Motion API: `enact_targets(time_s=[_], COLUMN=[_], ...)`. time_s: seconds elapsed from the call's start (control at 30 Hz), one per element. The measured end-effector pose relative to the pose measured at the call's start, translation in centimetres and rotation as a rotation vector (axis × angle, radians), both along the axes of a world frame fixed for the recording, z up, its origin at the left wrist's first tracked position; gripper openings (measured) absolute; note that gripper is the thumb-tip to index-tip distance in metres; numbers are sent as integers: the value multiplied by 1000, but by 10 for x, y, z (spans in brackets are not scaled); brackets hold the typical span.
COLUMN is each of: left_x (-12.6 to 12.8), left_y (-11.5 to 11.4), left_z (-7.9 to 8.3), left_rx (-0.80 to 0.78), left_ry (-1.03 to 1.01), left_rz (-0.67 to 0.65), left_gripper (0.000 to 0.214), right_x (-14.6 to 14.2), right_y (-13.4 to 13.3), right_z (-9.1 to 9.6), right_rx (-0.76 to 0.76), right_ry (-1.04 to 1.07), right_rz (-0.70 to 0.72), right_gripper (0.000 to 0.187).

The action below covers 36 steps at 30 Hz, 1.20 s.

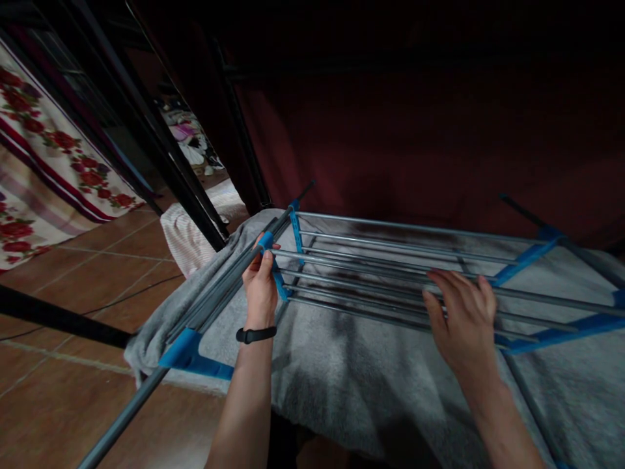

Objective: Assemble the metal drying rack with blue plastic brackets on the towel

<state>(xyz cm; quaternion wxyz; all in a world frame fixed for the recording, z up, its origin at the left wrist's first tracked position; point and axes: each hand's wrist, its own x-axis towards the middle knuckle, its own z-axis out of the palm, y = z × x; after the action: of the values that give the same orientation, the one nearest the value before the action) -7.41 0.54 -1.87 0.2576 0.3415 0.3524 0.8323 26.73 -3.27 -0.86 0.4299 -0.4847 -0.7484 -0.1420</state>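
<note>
A long rack of grey metal bars and blue plastic ends is on a fuzzy grey blanket. It stretches sideways, from near the left edge of the blanket to the right side, where part of it is cut off from view. The far edge of the blanket is by a dark red wall.

The left hand is at the rack's left end. Its thumb and fingers pinch a small blue plastic clip there. A black band is around that wrist.

The right hand is over the bars, near the right end of the rack. Its fingers are a bit bent, and the thumb sits apart from them. I cannot tell how hard they press on the bars.

A bunch of thin grey metal rods slants along the left edge of the blanket. A blue plastic corner piece is at the near end of the bunch, and a grey pole sticks out of it toward the bottom left.

Past the left edge are a brown tiled floor, a pale striped cloth and a curtain with red flowers.
</note>
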Motion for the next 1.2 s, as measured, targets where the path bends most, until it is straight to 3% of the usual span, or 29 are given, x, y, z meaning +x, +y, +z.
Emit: enact_targets(time_s=[0.23,0.47,0.73,1.2], left_x=[-3,-4,-4,-2], left_y=[-1,-1,4,7], left_z=[-3,-4,-8,-12], left_rx=[-17,-16,-56,-41], left_ry=[-13,-56,-49,-27], left_rz=[-15,-59,16,29], left_gripper=[41,37,34,40], right_x=[11,-6,-2,1], right_y=[21,36,45,45], right_z=[-1,22,27,52], right_rx=[82,84,63,-305], right_ry=[-244,-496,-581,-527], right_rz=[-58,47,110,206], right_gripper=[34,25,25,29])
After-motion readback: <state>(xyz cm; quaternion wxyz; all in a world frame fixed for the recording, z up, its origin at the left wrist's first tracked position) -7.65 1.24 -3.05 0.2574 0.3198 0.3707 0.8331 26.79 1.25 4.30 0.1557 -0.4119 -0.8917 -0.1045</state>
